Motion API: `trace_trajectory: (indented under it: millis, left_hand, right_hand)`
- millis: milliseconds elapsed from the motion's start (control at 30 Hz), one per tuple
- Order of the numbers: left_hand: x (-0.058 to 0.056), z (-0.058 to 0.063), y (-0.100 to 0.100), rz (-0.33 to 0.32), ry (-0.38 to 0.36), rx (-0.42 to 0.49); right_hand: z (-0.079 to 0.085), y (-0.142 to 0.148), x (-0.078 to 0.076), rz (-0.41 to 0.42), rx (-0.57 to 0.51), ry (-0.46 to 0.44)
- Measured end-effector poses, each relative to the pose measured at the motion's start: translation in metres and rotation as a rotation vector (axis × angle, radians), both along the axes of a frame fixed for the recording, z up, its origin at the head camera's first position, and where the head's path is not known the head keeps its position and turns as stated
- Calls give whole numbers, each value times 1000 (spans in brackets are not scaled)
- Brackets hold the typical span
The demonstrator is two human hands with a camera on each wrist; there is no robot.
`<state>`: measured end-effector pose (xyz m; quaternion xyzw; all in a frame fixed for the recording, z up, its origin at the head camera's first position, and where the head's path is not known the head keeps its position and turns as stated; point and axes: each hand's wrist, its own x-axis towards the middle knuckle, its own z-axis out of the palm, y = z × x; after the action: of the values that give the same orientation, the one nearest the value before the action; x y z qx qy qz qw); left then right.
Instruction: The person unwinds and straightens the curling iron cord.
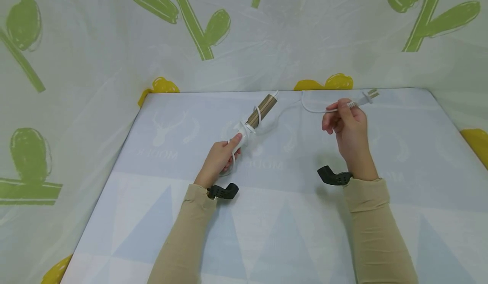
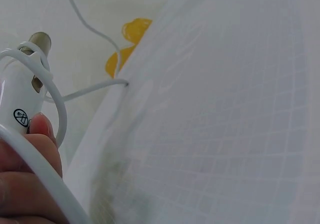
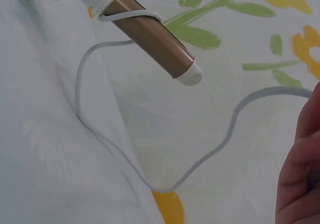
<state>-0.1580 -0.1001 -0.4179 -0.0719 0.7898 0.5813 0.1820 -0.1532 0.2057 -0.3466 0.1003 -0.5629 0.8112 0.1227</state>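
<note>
The curling iron [image 1: 254, 119] is in the left hand [image 1: 221, 157], over the counter [image 1: 289, 233], fingers wrapped around its white handle, gold barrel [image 1: 268, 104] angled between one and two o'clock. Between two and three o'clock from there, the right hand [image 1: 348, 127] pinches the cord [image 1: 316, 112] just behind the unconnected plug [image 1: 365, 99]. The cord work looks partway along: some is wound on the barrel, while the plug-end run is loose; turns under the grip are hard to count.
</note>
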Motion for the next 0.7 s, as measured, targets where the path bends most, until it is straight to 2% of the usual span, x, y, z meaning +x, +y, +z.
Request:
trace_trajectory:
  millis: [167, 333, 467, 567, 700]
  left_hand:
    - [-1, -1, 0, -3, -2, -6]
    - [0, 0, 0, -38, 0, -27]
    - [1, -1, 1, -88, 19, -33]
    - [1, -1, 2, -118, 26, -33]
    - [1, -2, 3, -146, 24, -43]
  right_hand:
    - [-6, -1, -4, -66, 53, -117]
    - [-14, -1, -7, -68, 144, -172]
    - [-18, -5, -9, -40, 230, -199]
    - [-20, -10, -10, -16, 249, -206]
    - [-19, -15, -10, -31, 259, -210]
